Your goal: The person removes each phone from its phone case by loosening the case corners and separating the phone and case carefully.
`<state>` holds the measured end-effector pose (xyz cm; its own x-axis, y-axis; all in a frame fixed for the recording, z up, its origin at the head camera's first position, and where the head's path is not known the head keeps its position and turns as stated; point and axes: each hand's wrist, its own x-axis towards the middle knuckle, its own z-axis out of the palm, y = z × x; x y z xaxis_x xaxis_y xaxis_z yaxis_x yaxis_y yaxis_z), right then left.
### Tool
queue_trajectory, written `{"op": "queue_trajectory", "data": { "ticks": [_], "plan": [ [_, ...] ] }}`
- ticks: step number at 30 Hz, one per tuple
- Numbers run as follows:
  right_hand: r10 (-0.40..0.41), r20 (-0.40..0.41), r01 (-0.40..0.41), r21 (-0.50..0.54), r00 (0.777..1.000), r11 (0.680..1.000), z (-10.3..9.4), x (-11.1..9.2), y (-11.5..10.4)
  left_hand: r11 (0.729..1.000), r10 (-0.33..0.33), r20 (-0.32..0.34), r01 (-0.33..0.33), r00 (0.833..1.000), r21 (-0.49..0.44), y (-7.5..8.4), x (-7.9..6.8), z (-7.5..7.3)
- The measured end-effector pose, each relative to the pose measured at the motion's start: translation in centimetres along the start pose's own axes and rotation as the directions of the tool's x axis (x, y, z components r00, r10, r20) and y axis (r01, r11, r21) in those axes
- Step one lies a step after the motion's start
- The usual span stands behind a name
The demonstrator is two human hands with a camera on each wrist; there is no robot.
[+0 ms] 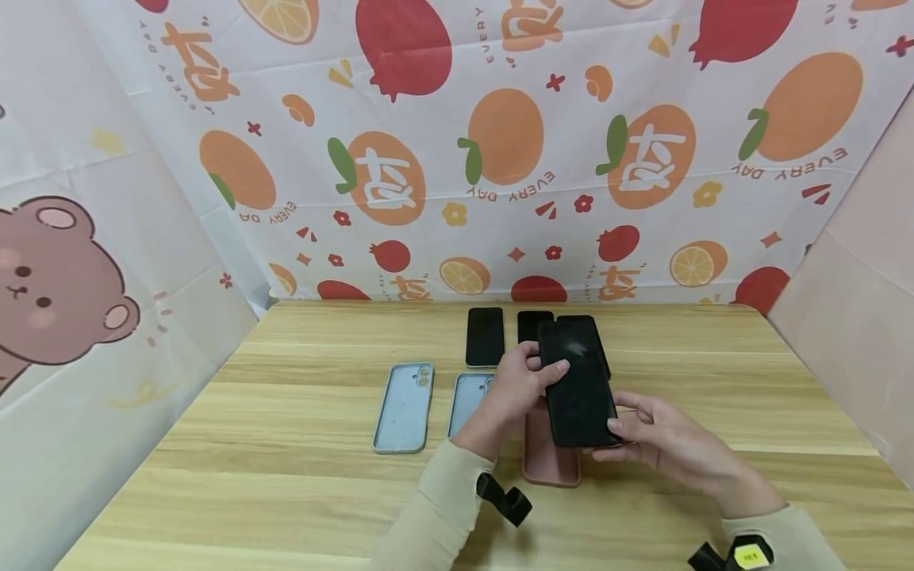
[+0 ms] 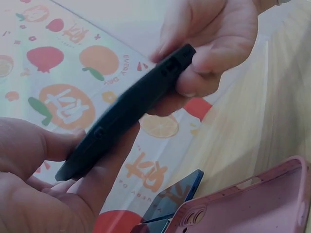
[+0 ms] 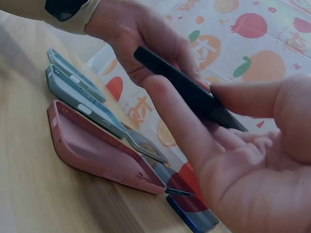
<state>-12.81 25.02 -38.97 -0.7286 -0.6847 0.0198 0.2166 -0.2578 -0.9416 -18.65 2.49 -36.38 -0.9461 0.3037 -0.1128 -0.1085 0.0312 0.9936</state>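
Observation:
Both hands hold a black phone (image 1: 580, 388) whose edge shows port cutouts in the left wrist view, as of a dark case around it. My left hand (image 1: 516, 387) grips its left edge, thumb over the screen side. At its lower right corner my right hand (image 1: 671, 448) pinches it with thumb and fingers. Beneath, on the table, a pink phone case (image 3: 104, 148) lies with its hollow side up, partly hidden by the phone in the head view.
Two light blue cases, the left one (image 1: 403, 408) and the nearer one (image 1: 467, 399), lie left of the pink case. Farther back lie a dark phone (image 1: 485, 337) and a second phone (image 1: 534, 323), on the wooden table (image 1: 250, 468). A fruit-print cloth (image 1: 443, 159) hangs behind.

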Motion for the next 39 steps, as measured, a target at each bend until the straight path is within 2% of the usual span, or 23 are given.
{"op": "queue_trajectory", "data": {
  "ticks": [6,14,20,26,31,39],
  "plan": [
    [-0.034,0.033,0.034,0.010,0.999,0.999,0.1,0.0,-0.3,0.997,-0.010,0.086,0.017,0.996,-0.075,0.2,0.0,-0.8],
    [-0.104,0.035,0.107,-0.097,0.994,0.990,0.7,0.0,-0.3,0.981,-0.010,0.154,0.040,0.988,-0.191,0.4,0.1,-1.4],
    [-0.167,0.057,0.174,-0.164,0.984,0.971,0.7,0.1,-0.1,0.967,-0.013,0.155,0.052,0.988,-0.250,0.4,0.3,-1.5],
    [-0.177,0.064,0.187,-0.213,0.982,0.959,0.7,0.2,0.0,0.952,-0.033,0.178,0.085,0.983,-0.294,0.4,0.3,-1.8],
    [-0.201,0.088,0.215,-0.213,0.976,0.953,0.7,0.2,0.0,0.946,-0.026,0.201,0.089,0.979,-0.313,0.5,0.2,-1.8],
    [-0.185,0.093,0.200,-0.204,0.978,0.958,0.5,0.1,0.1,0.939,-0.025,0.221,0.099,0.975,-0.330,0.4,0.3,-1.8]
  ]
}}
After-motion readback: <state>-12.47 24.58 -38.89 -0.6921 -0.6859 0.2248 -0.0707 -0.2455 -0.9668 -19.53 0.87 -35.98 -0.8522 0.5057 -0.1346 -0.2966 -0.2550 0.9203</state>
